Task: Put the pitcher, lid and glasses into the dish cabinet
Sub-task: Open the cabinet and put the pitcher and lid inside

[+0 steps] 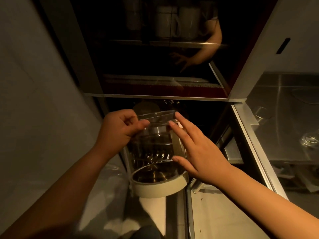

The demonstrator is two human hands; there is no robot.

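Filling the upper half of the view from ten to two o'clock, the dish cabinet [172, 87] stands dark, its glass front mirroring an arm; white mugs [174, 21] sit on a high shelf at twelve o'clock, and a pale ledge crosses the middle. At three o'clock, well apart from the hands, a steel counter [283, 118] carries the glasses [309, 140], which are faint and hard to count. Dead centre, just below the ledge, the clear pitcher [155, 149] is held tilted, with its cream-banded end [159, 186] toward six o'clock and its far end reaching toward the lower cabinet opening. It looks rigid, smooth and probably light, though whether it is glass or plastic I cannot tell; either way the wall is likely slippery and would suffer from a knock against the ledge, so a grip low on the body or by the cream band seems safer than the thin rim. The left hand [119, 130], at nine o'clock of the pitcher, curls its fingers and thumb around the upper edge and holds it. The right hand [198, 149], at three o'clock, is spread wide with fingers straight; its fingertips [172, 125] lie against the pitcher's side, steadying rather than gripping.
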